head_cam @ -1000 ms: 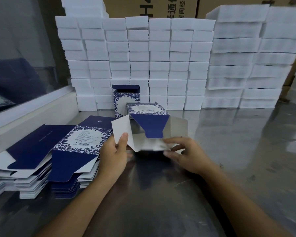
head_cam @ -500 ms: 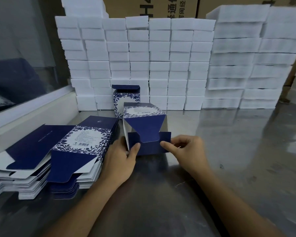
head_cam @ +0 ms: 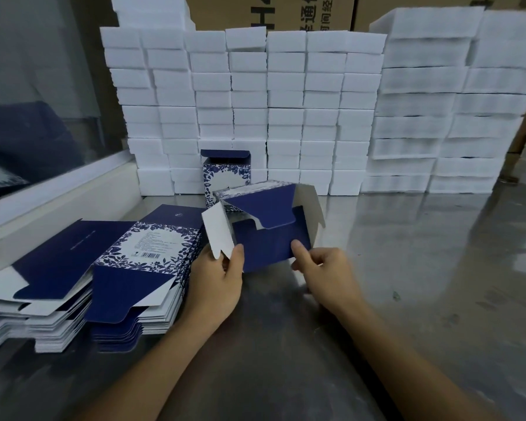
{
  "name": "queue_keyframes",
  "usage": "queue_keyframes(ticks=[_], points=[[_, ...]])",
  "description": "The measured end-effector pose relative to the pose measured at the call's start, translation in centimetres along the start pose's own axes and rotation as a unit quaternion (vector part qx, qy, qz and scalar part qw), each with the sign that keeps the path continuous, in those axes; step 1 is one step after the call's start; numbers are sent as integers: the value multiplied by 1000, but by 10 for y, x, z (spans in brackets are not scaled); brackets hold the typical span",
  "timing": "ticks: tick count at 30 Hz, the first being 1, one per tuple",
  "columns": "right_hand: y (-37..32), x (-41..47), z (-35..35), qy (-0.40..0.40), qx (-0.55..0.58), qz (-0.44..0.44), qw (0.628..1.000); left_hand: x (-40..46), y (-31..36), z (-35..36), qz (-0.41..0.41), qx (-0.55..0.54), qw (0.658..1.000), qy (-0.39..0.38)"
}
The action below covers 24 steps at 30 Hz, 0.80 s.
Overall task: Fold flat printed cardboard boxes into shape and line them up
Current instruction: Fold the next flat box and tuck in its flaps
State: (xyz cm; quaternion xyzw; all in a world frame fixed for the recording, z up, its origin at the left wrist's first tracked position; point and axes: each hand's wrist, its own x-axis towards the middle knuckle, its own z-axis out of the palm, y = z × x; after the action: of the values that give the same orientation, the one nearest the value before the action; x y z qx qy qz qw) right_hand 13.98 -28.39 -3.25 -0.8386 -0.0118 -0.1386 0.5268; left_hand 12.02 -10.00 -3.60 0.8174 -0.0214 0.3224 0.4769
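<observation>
Far left on the steel table [head_cam: 407, 299]: two stacks of flat blanks [head_cam: 73, 284], printed side up, just beside the left forearm. Plenty left to fold.

Next, the left hand [head_cam: 216, 278], curled at the box's near left corner, thumb up against the blue panel and fingers pinching the base of the white side flap [head_cam: 217, 232], which stands splayed outward, not yet folded in.

Centre: the box [head_cam: 268, 235], lying on its side on the table with its open end toward the camera, half formed. Blue tongue flap hanging down from the top edge over the lower blue panel; a second white flap open at the right.

Behind it, one finished box [head_cam: 227, 174], upright against the wall of white foam blocks [head_cam: 286, 117], lid flap raised. Only one in the line so far, so the task looks barely begun.

Right: the right hand [head_cam: 322, 275], thumb pressed on the lower blue panel, fingers curled under its edge, pinching it.

Step in hand, by the look of it: closing the bottom end. Next move likely calls for tucking both white flaps inward, then locking tongue into panel, with the carton held square to stop it collapsing.
</observation>
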Motion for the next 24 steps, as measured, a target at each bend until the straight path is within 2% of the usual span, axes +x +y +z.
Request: queue_keyframes(ticks=[5, 10, 14, 18, 24], points=[[-11, -14, 20, -107, -28, -63, 992, -10, 7, 7, -21, -61, 997, -35], [-13, -15, 24, -128, 29, -81, 988, -12, 10, 13, -61, -94, 993, -35], [-12, -14, 24, -142, 17, -75, 987, -11, 8, 12, -94, -118, 987, -55], [-13, -14, 23, -120, 49, -60, 990, -10, 11, 10, -104, -113, 986, -59], [-12, -8, 16, -36, 139, 1, 990, -9, 14, 8, -111, -107, 986, -57]])
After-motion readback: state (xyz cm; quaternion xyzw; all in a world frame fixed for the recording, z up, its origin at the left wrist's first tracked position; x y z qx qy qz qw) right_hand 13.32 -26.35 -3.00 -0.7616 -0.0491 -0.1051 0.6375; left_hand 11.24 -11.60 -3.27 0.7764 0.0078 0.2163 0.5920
